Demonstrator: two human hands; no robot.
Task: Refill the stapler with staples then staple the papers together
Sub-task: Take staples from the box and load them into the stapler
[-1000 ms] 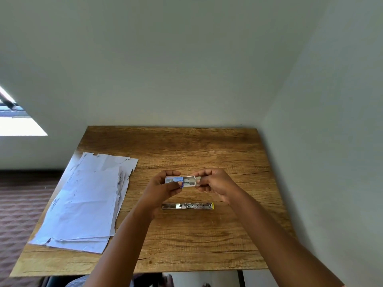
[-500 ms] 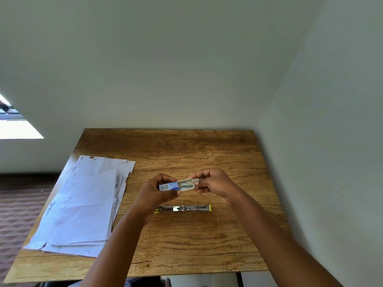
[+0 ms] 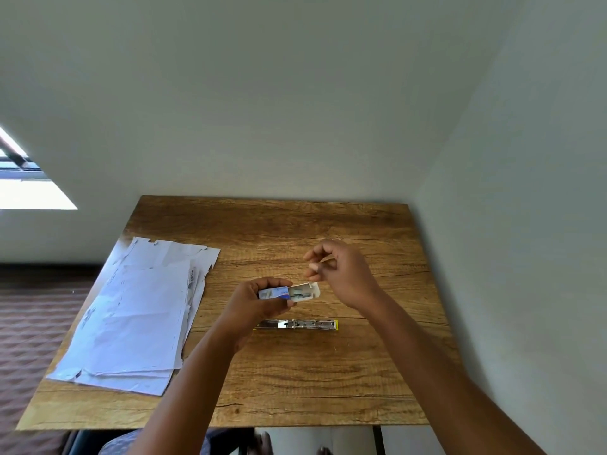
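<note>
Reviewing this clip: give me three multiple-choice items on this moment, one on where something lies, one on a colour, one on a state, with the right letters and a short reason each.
1. Where do the papers lie on the table?
A. on its left side
B. on its right side
C. under the stapler

2. What colour are the ends of the stapler?
A. red
B. yellow
C. green

3. What state is the staple box in?
A. closed, lying on the table
B. slid open, held by the left hand
C. slid open, held by the right hand

Answers: 1 A, the stack sits by the left edge. 2 B, yellow shows at both tips. 3 B, the tray sticks out of the sleeve the left hand grips; the right hand is above, apart.
</note>
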